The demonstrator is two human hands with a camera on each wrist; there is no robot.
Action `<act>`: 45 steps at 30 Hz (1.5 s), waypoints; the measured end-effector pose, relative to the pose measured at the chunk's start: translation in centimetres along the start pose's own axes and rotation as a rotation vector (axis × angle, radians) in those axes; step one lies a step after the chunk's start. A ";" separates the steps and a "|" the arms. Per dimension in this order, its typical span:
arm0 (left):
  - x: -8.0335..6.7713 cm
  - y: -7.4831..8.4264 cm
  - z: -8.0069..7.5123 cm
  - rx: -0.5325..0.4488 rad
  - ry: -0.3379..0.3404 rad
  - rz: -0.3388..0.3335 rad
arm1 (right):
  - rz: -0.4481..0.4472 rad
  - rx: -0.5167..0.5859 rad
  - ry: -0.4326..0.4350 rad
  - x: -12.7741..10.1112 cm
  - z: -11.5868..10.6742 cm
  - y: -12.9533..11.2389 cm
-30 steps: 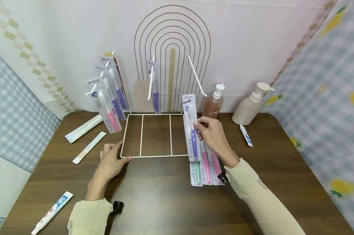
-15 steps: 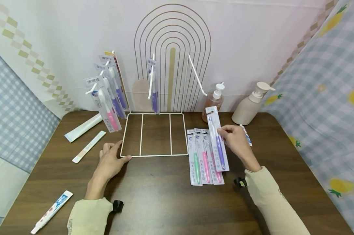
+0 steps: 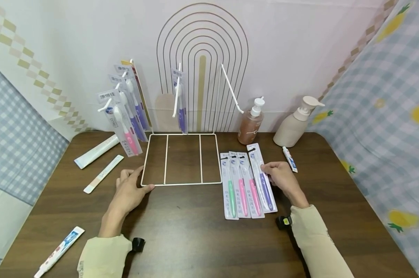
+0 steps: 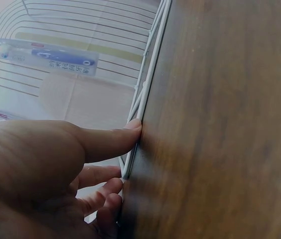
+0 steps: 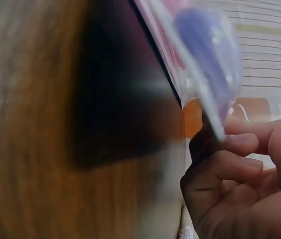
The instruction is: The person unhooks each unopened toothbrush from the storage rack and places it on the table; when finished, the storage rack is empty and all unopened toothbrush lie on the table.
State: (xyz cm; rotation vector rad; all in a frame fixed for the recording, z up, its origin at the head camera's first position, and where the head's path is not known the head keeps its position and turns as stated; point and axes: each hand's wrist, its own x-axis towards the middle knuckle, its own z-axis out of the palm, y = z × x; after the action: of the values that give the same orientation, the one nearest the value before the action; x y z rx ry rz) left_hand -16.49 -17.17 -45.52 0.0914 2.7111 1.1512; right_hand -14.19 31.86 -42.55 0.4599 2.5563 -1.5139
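My right hand (image 3: 283, 178) pinches the right edge of a packaged purple toothbrush (image 3: 264, 185). The pack is tilted, beside a row of packaged toothbrushes, one green (image 3: 231, 193) and two pink (image 3: 244, 193). In the right wrist view, the purple toothbrush pack (image 5: 210, 55) stands edge-on between thumb and fingers. My left hand (image 3: 129, 193) holds the front left corner of a white wire rack (image 3: 181, 184); in the left wrist view the thumb lies on the front wire and the fingers curl beyond the corner.
Packaged toothbrushes (image 3: 124, 127) hang on the rack's left hook, and a purple one (image 3: 181, 112) on the middle hook. A pump bottle (image 3: 250, 127) and a beige dispenser (image 3: 291, 129) stand behind. Toothpaste tubes (image 3: 60, 251) lie left, a small tube (image 3: 290, 159) right.
My right hand has carried the purple toothbrush pack from beside the rack rightward, then lowered it next to the pink ones. The left hand stays at the rack's corner.
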 end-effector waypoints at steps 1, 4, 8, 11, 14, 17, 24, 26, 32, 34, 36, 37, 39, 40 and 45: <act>0.1 -0.1 0.0 0.000 -0.001 0.006 | 0.007 0.000 -0.003 0.0 0.1 0.0; 0.2 -0.4 0.1 0.000 0.007 0.023 | 0.009 -0.009 -0.009 -0.2 0.1 0.1; 0.4 -0.5 0.2 0.001 0.006 0.028 | 0.016 -0.037 -0.012 -0.2 0.1 0.2; 0.4 -0.6 0.2 -0.003 0.003 0.025 | 0.020 -0.070 -0.016 -0.2 0.0 0.4; 0.3 -0.6 0.2 -0.003 0.001 0.020 | 0.024 -0.092 -0.020 -0.3 0.0 0.4; 0.3 -0.7 0.2 0.002 -0.002 0.018 | 0.024 -0.098 -0.016 -0.3 0.2 0.4; 0.4 -0.8 0.1 0.010 -0.001 0.028 | 0.036 -0.147 -0.001 -0.4 0.2 0.4; 0.5 -0.9 0.1 0.009 0.002 0.031 | 0.042 -0.156 0.003 -0.4 0.1 0.4; 0.5 -0.9 0.1 0.006 0.000 0.024 | 0.042 -0.168 0.017 -0.6 0.0 0.3; 0.5 -1.0 0.2 0.012 0.004 0.025 | 0.044 -0.173 0.023 -0.6 0.0 0.3; 0.5 -1.1 0.2 0.018 0.009 0.029 | 0.047 -0.180 0.028 -0.6 0.1 0.4; 0.6 -1.2 0.3 0.022 0.011 0.032 | 0.046 -0.183 0.030 -0.6 0.1 0.4; 0.6 -1.4 0.3 0.030 0.014 0.036 | 0.050 -0.186 0.032 -0.6 0.2 0.4; 0.6 -1.4 0.4 0.034 0.016 0.038 | 0.051 -0.185 0.030 -0.6 0.2 0.4; 0.6 -1.6 0.5 0.048 0.020 0.044 | 0.052 -0.184 0.028 -0.7 0.2 0.5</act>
State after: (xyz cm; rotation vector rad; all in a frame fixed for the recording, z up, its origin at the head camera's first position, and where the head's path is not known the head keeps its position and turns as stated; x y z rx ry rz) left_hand -16.93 -17.85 -47.08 0.1483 2.7676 1.1047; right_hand -13.35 31.76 -42.89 0.5221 2.6506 -1.2496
